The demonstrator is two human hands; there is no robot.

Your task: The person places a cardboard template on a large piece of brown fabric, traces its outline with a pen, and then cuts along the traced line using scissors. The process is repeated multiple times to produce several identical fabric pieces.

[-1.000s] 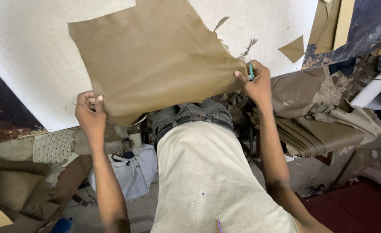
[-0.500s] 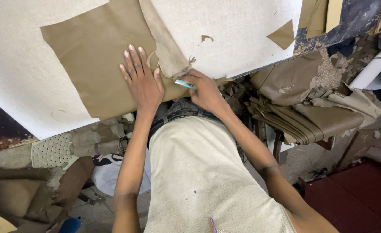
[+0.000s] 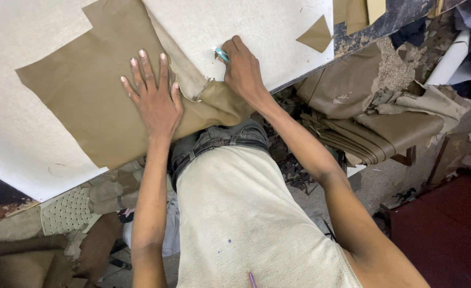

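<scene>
From the head view I see my left hand (image 3: 153,101) spread flat, pressing the tan leather sheet (image 3: 86,101) on the white table (image 3: 17,144). My right hand (image 3: 243,69) pinches a teal pen (image 3: 220,53) just right of the sheet's folded edge.

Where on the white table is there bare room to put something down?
The white tabletop is bare between the right hand and the small brown triangular scrap. It is bare too left of and below the large olive-brown sheet. It is crowded where the left hand presses the sheet.
</scene>
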